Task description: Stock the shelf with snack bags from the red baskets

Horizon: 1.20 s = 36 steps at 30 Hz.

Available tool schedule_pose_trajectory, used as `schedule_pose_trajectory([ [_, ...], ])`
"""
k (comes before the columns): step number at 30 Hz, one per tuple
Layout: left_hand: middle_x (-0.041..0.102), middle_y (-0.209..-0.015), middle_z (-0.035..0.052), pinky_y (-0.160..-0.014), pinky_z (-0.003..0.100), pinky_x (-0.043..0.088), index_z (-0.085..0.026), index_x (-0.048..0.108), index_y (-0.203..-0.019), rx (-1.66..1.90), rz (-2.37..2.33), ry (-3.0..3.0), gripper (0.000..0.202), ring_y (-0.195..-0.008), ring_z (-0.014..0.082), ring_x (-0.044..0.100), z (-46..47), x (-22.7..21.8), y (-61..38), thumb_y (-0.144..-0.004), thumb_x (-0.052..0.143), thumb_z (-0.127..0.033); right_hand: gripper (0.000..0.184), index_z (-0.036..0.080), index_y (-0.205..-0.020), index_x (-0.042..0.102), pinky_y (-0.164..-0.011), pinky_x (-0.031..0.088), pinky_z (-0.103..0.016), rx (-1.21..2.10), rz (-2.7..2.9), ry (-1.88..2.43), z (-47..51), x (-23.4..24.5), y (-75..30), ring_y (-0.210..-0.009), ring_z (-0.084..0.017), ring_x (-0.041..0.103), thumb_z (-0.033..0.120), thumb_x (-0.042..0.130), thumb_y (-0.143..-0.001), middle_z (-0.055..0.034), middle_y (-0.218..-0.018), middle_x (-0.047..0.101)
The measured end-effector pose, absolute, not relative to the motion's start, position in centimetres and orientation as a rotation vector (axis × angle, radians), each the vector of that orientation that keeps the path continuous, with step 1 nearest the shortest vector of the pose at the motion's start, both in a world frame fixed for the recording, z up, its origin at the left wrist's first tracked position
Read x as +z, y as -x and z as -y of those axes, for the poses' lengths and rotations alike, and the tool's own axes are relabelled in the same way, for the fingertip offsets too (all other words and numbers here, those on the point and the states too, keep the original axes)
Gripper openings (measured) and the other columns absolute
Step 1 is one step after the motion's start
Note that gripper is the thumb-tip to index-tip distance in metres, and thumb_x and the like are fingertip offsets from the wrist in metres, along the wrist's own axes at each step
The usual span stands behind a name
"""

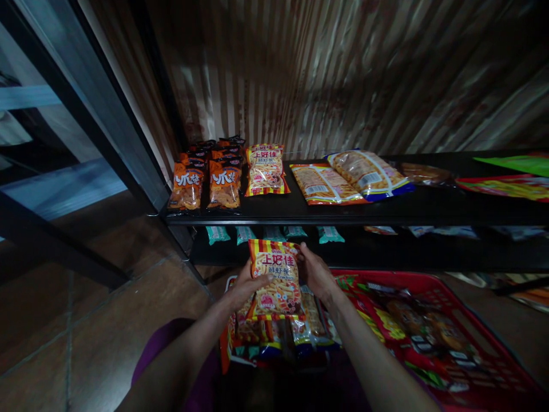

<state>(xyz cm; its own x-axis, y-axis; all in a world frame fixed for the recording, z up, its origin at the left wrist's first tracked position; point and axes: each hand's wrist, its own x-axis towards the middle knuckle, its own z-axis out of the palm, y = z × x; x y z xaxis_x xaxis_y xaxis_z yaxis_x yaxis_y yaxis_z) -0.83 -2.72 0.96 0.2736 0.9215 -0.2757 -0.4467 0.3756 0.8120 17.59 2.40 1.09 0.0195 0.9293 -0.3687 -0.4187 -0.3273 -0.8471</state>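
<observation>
A yellow and red bag of prawn crackers [277, 294] is held upright between my two hands, its printed front facing me. My left hand [247, 286] grips its left side, the thumb lying across the front. At the upper right edge, my right hand [315, 270] pinches the bag, with most of its fingers behind it. A matching cracker bag [266, 170] stands on the black shelf [266, 213] ahead, right of several orange snack bags [224, 184]. Below my hands, more snack packets [309, 320] fill the near end of a red basket.
The red plastic basket [484, 320] holds several packets at my right. Two larger snack bags [328, 186] lie flat on the shelf, with other packets farther right. Small teal packets [330, 234] sit on the lower shelf. A dark metal upright [124, 114] rises at the left.
</observation>
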Motion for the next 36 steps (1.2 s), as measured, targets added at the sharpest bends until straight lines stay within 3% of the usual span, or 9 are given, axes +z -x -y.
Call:
schedule_pose_trajectory([
  [7, 0.066, -0.107, 0.0110, -0.085, 0.043, 0.050, -0.019, 0.039, -0.130, 1.044, -0.897, -0.662, 0.082, -0.093, 0.0265, 0.064, 2.3, 0.8, 1.0, -0.059, 0.080, -0.029, 0.037, 0.020, -0.074, 0.069, -0.061, 0.048, -0.028, 1.568, 0.610, 1.150, -2.5, 0.6, -17.9, -0.064, -0.016, 0.063, 0.040, 0.085, -0.047, -0.0015, -0.073, 0.072],
  [11, 0.065, -0.108, 0.0107, -0.084, 0.042, 0.050, -0.019, 0.038, -0.130, 1.022, -0.881, -0.690, 0.081, -0.093, 0.0256, 0.064, 2.5, 0.6, 0.9, -0.061, 0.080, -0.028, 0.031, 0.020, -0.068, 0.068, -0.052, 0.043, -0.027, 1.505, 0.608, 1.184, -2.6, 0.5, -17.9, -0.052, -0.015, 0.059, 0.039, 0.084, -0.048, 0.0018, -0.060, 0.068],
  [16, 0.066, -0.108, 0.0096, -0.084, 0.041, 0.050, -0.018, 0.044, -0.125, 1.006, -0.866, -0.728, 0.070, -0.093, 0.0256, 0.064, 2.7, 0.5, 0.8, -0.063, 0.078, -0.027, 0.030, 0.020, -0.064, 0.067, -0.050, 0.041, -0.027, 1.402, 0.575, 1.234, -2.7, 0.4, -17.8, -0.049, -0.015, 0.057, 0.037, 0.084, -0.047, 0.0020, -0.057, 0.067],
  [24, 0.067, -0.105, 0.0111, -0.086, 0.045, 0.049, -0.019, 0.043, -0.127, 1.014, -0.835, -0.634, 0.077, -0.091, 0.0277, 0.065, 2.6, 0.8, 0.5, -0.061, 0.079, -0.027, 0.028, 0.022, -0.064, 0.066, -0.051, 0.044, -0.027, 1.446, 0.568, 1.195, -2.8, 0.1, -17.7, -0.050, -0.014, 0.058, 0.041, 0.082, -0.052, 0.0023, -0.059, 0.068],
  [31, 0.067, -0.105, 0.0113, -0.084, 0.045, 0.050, -0.016, 0.052, -0.112, 1.124, -0.942, -0.539, 0.061, -0.091, 0.0275, 0.065, 2.0, 0.7, 0.9, -0.059, 0.079, -0.027, 0.043, 0.023, -0.096, 0.069, -0.068, 0.050, -0.034, 1.788, 0.713, 1.156, -1.6, 0.7, -17.9, -0.079, -0.023, 0.067, 0.054, 0.069, -0.067, -0.0063, -0.087, 0.074],
  [36, 0.068, -0.101, 0.0097, -0.085, 0.044, 0.050, -0.017, 0.049, -0.117, 1.180, -0.944, -0.482, 0.063, -0.087, 0.0239, 0.065, 1.7, 0.1, 1.2, -0.062, 0.078, -0.028, 0.042, 0.025, -0.110, 0.064, -0.084, 0.048, -0.034, 1.965, 0.875, 0.994, -0.2, 0.9, -17.8, -0.101, -0.022, 0.063, 0.042, 0.071, -0.071, -0.0052, -0.109, 0.069],
])
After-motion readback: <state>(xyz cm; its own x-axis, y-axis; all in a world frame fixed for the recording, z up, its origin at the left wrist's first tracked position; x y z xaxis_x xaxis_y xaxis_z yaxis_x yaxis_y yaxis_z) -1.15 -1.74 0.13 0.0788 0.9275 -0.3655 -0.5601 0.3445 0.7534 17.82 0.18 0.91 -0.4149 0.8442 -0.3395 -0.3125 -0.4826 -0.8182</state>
